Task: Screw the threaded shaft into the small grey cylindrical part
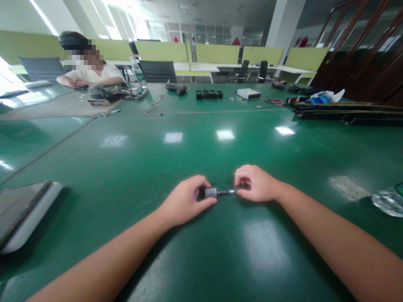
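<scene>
Near the middle of the green table [201, 155], my left hand [189, 197] is closed round a small grey cylinder [210, 192], thumb and fingers on either side of it. A thin dark rod [225, 192] with a shiny section runs from the cylinder toward the right. At its far end my right hand [253, 183] pinches a small dark coiled piece [242, 187], which looks like a spring and is partly hidden by the fingers. The rod and the coiled piece meet or nearly meet at the fingertips.
A flat device [22, 214] lies at the left edge, a clear bottle [388, 201] at the right. Along the back are a cable [153, 110], black blocks [209, 95], a white box [248, 93] and long black strips [346, 112]. A person [91, 71] sits at the back left.
</scene>
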Demonstrator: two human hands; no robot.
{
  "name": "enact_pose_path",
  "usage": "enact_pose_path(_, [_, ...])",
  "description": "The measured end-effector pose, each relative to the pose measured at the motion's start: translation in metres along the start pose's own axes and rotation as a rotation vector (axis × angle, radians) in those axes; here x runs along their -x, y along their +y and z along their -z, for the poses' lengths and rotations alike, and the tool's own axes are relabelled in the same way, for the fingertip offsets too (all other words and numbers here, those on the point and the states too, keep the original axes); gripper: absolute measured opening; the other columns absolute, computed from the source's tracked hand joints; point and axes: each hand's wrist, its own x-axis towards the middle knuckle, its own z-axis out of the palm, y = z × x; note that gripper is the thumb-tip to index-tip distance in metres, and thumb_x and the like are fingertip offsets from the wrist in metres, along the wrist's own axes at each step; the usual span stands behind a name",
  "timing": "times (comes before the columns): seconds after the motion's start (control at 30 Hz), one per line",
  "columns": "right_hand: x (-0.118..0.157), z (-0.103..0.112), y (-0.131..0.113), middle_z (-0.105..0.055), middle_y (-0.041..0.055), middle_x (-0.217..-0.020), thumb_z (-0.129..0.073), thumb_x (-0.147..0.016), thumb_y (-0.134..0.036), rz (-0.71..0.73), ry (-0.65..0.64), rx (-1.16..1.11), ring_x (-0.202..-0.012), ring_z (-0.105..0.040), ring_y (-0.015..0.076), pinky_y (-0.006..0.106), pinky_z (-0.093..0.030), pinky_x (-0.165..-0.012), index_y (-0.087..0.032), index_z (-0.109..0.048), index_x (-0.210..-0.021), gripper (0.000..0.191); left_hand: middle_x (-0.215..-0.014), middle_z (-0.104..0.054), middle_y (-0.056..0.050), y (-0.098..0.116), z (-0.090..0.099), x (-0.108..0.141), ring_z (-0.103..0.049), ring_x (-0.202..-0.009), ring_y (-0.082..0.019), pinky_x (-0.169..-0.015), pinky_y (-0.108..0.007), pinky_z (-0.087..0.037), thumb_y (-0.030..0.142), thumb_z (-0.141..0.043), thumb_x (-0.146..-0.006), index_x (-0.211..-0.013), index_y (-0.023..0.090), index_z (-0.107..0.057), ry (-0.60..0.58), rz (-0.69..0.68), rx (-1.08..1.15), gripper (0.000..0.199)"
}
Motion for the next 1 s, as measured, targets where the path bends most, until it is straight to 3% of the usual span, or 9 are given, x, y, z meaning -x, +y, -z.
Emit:
enact_pose_path(0.4, [-0.002,-0.008,-0.004,-0.058,-0.0025,-0.064,-0.071,-0.068,-0.014,0.021,0.015,-0.022,-0.065,-0.053,0.0136,0.027,-0.041,-0.069,-0.018,-0.064,-0.071,0.009,-0.072,-0.058,0.003,-0.002,-0.001,0.0,-0.053,-0.065,-0.015,-0.065,-0.027,-0.04,0.041,-0.072,-0.083,-0.092,0.02,-0.066,0.004,-0.01,-0.009,0.024])
enact_pose_path(0.6, [-0.007,-0.019,-0.018,-0.06,-0.0017,-0.066,-0.072,-0.075,-0.019,0.03,0.053,-0.016,-0.065,-0.053,0.013,0.029,-0.041,-0.073,-0.017,-0.068,-0.079,0.006,-0.072,-0.058,0.003,-0.003,-0.002,-0.001,-0.052,-0.065,-0.015,-0.064,-0.027,-0.039,0.041,-0.071,-0.083,-0.091,0.02,-0.066,0.003,-0.011,-0.01,0.023])
enact_pose_path(0.8, [-0.007,-0.023,-0.023,-0.069,-0.001,-0.087,-0.07,-0.072,-0.012,-0.131,0.035,-0.284,-0.053,-0.043,0.0065,0.022,-0.038,-0.057,-0.019,-0.065,-0.121,0.05,-0.073,-0.058,0.002,-0.003,-0.002,0.0,-0.053,-0.066,-0.015,-0.063,-0.027,-0.038,0.042,-0.072,-0.082,-0.092,0.02,-0.066,0.009,-0.009,-0.004,0.024])
enact_pose_path(1.0, [-0.005,-0.019,-0.019,-0.069,0.0,-0.091,-0.073,-0.07,-0.016,-0.14,0.015,-0.308,-0.052,-0.039,0.0057,0.021,-0.034,-0.053,-0.018,-0.066,-0.119,0.05,-0.072,-0.058,0.002,-0.002,0.0,-0.001,-0.054,-0.066,-0.015,-0.065,-0.027,-0.04,0.041,-0.072,-0.082,-0.092,0.02,-0.066,0.005,-0.005,-0.008,0.024])
